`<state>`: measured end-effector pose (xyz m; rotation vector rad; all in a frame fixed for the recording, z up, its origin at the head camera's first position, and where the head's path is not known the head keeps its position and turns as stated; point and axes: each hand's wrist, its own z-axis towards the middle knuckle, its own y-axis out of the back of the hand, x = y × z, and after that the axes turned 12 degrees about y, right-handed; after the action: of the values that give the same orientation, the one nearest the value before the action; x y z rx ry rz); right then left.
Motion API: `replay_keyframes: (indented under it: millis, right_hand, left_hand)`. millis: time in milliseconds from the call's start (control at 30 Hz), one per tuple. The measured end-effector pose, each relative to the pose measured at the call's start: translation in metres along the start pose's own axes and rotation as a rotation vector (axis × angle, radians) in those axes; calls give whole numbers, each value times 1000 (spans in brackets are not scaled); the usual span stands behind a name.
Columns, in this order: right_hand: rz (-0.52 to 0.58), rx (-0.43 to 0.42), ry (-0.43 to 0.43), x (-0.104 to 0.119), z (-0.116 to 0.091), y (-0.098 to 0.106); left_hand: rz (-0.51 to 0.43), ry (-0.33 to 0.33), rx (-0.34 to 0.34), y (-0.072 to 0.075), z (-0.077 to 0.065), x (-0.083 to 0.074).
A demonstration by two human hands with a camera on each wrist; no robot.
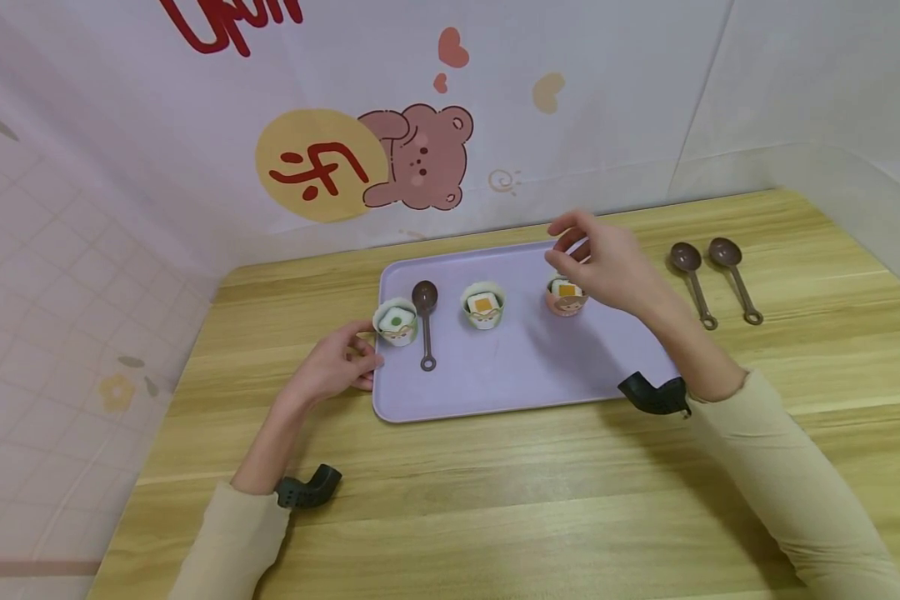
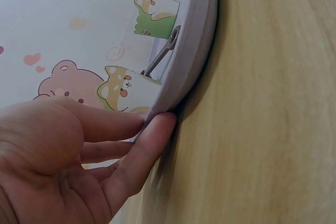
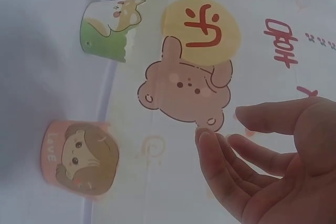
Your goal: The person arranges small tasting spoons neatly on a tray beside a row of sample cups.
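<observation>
My left hand [image 1: 335, 360] pinches the left rim of a lilac tray [image 2: 195, 40] between thumb and fingers. Close by that hand, a green paper cup [image 1: 400, 335] with a dog print holds a white piece with a green dot. Beside it on the tray lies a brown spoon [image 1: 427, 329]. A second green dog-print cup [image 3: 107, 30] stands mid-tray, its white piece topped by an orange square. My right hand [image 1: 607, 260] hovers over a pink girl-print cup [image 3: 79, 158] with a similar piece, fingers loosely bent, nothing between them.
Two more brown spoons [image 1: 694, 283] lie side by side on the wooden table [image 1: 450, 492], right of the tray. Behind the table hangs a white cloth with a printed bear [image 1: 423, 158]. Dark wrist-worn cameras [image 1: 654, 395] sit at both cuffs.
</observation>
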<state>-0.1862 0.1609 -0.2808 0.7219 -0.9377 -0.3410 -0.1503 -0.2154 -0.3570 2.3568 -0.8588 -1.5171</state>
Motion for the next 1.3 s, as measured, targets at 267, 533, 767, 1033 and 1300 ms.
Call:
replay_keyframes:
  millis: [267, 533, 767, 1033, 1300]
  right_hand:
    - [-22, -21, -12, -5, -8, 11]
    - [-30, -11, -69, -11, -14, 23]
    - [-23, -47, -73, -18, -16, 31]
    - [3, -48, -112, -29, -17, 38]
    - [5, -33, -176, -38, -17, 48]
  left_hand:
    - [4, 2, -6, 0, -1, -1]
    - [13, 5, -7, 0, -2, -2]
    - [16, 2, -8, 0, -4, -3]
    - [11, -2, -8, -1, -3, -2]
    - [17, 2, -12, -1, -3, -2]
